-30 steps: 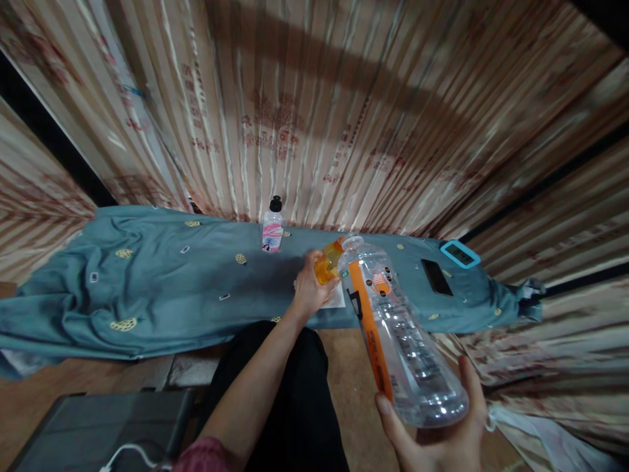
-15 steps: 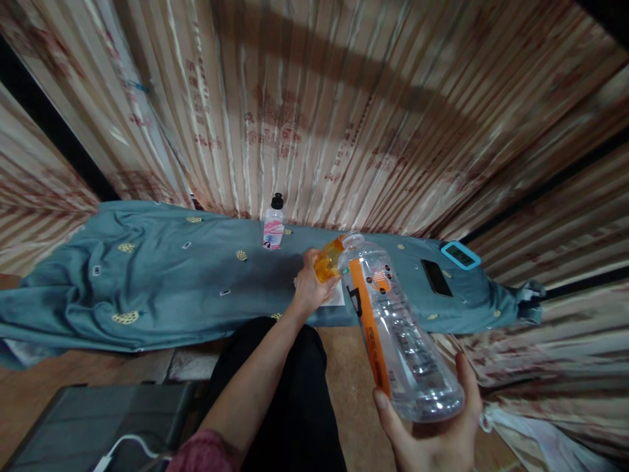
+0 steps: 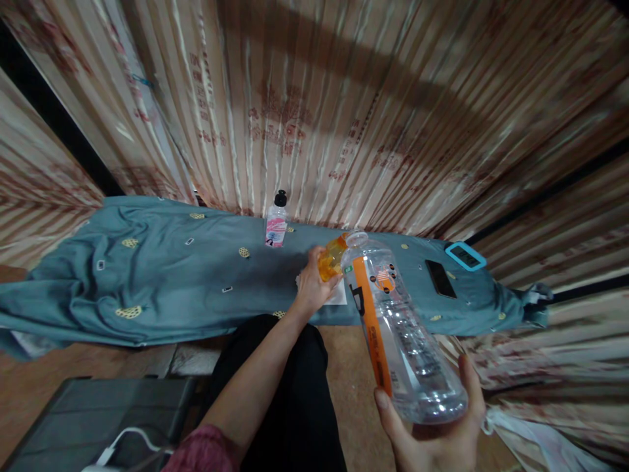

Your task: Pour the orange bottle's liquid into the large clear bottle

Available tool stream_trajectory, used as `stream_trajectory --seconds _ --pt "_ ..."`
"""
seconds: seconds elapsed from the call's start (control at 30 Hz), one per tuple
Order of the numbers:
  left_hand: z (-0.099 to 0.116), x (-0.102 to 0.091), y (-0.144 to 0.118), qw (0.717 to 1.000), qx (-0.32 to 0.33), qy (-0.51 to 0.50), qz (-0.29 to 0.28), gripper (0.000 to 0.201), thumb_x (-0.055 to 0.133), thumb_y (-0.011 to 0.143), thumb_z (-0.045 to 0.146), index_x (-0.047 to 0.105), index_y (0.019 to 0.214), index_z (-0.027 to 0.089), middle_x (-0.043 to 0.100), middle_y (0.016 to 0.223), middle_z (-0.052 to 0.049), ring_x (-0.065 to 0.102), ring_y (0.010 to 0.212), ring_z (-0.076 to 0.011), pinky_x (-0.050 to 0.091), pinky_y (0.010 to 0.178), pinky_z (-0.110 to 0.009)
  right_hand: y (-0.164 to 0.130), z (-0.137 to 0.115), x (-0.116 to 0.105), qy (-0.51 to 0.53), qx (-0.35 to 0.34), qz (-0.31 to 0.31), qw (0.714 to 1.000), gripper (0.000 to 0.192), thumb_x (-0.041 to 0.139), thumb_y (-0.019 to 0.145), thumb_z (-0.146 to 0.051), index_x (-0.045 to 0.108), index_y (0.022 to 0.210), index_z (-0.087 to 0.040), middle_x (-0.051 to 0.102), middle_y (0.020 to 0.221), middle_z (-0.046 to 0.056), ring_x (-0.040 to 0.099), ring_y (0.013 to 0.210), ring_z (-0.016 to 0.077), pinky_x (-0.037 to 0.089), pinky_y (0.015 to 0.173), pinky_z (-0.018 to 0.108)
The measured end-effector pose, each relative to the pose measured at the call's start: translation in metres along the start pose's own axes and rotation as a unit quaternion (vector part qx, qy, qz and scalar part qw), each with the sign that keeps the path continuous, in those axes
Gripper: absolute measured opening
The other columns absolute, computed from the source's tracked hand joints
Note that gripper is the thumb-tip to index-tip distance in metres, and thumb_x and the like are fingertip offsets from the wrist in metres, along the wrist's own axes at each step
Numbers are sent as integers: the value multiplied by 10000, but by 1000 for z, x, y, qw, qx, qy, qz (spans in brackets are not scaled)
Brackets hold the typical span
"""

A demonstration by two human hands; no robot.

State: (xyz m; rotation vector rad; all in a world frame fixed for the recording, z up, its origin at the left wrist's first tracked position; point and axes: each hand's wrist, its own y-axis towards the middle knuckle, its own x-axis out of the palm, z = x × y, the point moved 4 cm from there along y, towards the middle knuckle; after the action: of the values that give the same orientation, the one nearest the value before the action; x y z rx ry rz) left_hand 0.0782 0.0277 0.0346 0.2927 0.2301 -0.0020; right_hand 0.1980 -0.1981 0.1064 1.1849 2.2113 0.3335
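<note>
My left hand (image 3: 314, 286) is wrapped round a small amber cup (image 3: 331, 260), above the cloth-covered table. In my right hand (image 3: 435, 432) lies the base of a large clear plastic bottle (image 3: 413, 334) with an orange and white label. The bottle is tilted, its open mouth up and to the left, right beside the rim of the cup. Whether mouth and rim touch, and whether liquid passes between them, I cannot tell. Under my left hand a white paper (image 3: 338, 296) shows in part.
A small bottle with a black cap (image 3: 276, 226) stands toward the back of the blue-green cloth (image 3: 167, 262). To the right lie a dark phone (image 3: 441, 278) and a blue-framed device (image 3: 466, 256). A curtain (image 3: 314, 131) hangs behind. At lower left is a grey box (image 3: 113, 406) with a white cable.
The view has shifted slightly, so everything sits a little further right. Both hands keep their hold, and cup and bottle stay in nearly the same position to each other.
</note>
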Motion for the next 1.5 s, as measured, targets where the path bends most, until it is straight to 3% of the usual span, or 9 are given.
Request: stream_trajectory --seconds 0.1,0.27,0.4,0.8,1.13,1.5 --pt "0 0 0 1000 0 8 -6 604 753 766 219 413 1263 256 685 1217 -77 710 1055 -260 551 962 -428 1 -1 -1 -9 -2 7 1000 1171 818 624 -660 322 1549 -142 376 1578 217 377 1441 453 270 1144 753" --pt "-2 1 1 1000 1 14 -7 577 745 771 233 408 1239 251 691 1160 -67 713 996 -248 554 905 -393 0 5 0 20 40 -2 999 1217 865 575 -614 303 1557 -166 385 1566 227 396 1426 473 357 1077 768" --pt "-2 1 1 1000 2 7 -12 551 738 777 232 415 1223 250 697 1120 -50 711 972 -231 546 894 -369 -1 4 0 16 43 5 999 1209 852 574 -634 315 1551 -167 385 1568 222 386 1438 457 347 1097 752" --pt "2 0 0 999 -26 20 -13 566 745 769 231 414 1227 260 695 1144 -39 712 984 -227 544 905 -366 -1 -3 1 9 35 10 999 1213 828 590 -668 309 1552 -140 376 1572 228 386 1442 445 319 1135 727" --pt "3 0 0 999 -27 11 -13 587 747 773 217 418 1258 252 680 1233 -72 705 1056 -243 538 962 -396 -2 -4 1 29 74 14 997 1231 838 565 -675 319 1550 -150 389 1558 238 389 1435 461 347 1100 743" --pt "2 1 0 999 -43 19 -11 526 743 758 191 462 1199 251 705 1106 -29 710 925 -214 538 853 -336 -1 -4 0 -7 19 23 1000 1188 810 598 -698 350 1537 -134 401 1560 226 393 1440 438 300 1150 719"
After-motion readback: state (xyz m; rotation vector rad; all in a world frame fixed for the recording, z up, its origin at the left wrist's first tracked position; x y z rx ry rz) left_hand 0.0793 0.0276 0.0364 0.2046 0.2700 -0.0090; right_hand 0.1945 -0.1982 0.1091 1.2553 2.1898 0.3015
